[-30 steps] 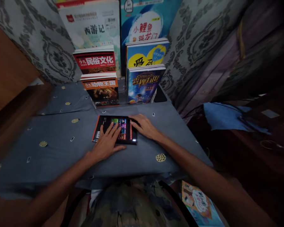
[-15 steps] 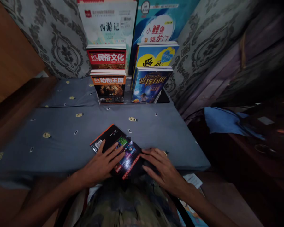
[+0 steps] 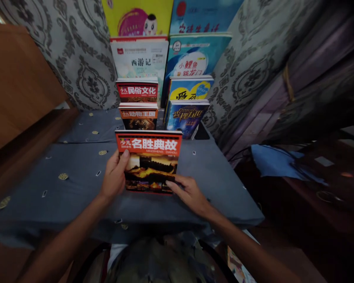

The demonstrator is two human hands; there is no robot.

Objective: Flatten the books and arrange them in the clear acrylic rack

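Note:
I hold a book with an orange-red title band and a dark landscape picture (image 3: 150, 157) upright, front cover toward me, above the grey-blue cloth-covered table (image 3: 76, 173). My left hand (image 3: 114, 176) grips its left edge, thumb on the cover. My right hand (image 3: 190, 192) supports its lower right corner with fingers on the cover. Just behind it stand tiered rows of displayed books, the nearest being a lion-cover book (image 3: 138, 116) and a blue fantasy-cover book (image 3: 185, 118).
More books rise in steps against the patterned wall (image 3: 85, 67): a red-banded one (image 3: 137, 90), a white one (image 3: 140, 59), blue ones (image 3: 191, 59). A wooden panel (image 3: 17, 82) stands left. A blue cloth (image 3: 277, 157) and dark clutter lie right. Another book lies by my lap (image 3: 236, 267).
The book lay back-cover up on the table under both hands, was pulled toward me and turned, and now stands lifted upright with its front cover facing me.

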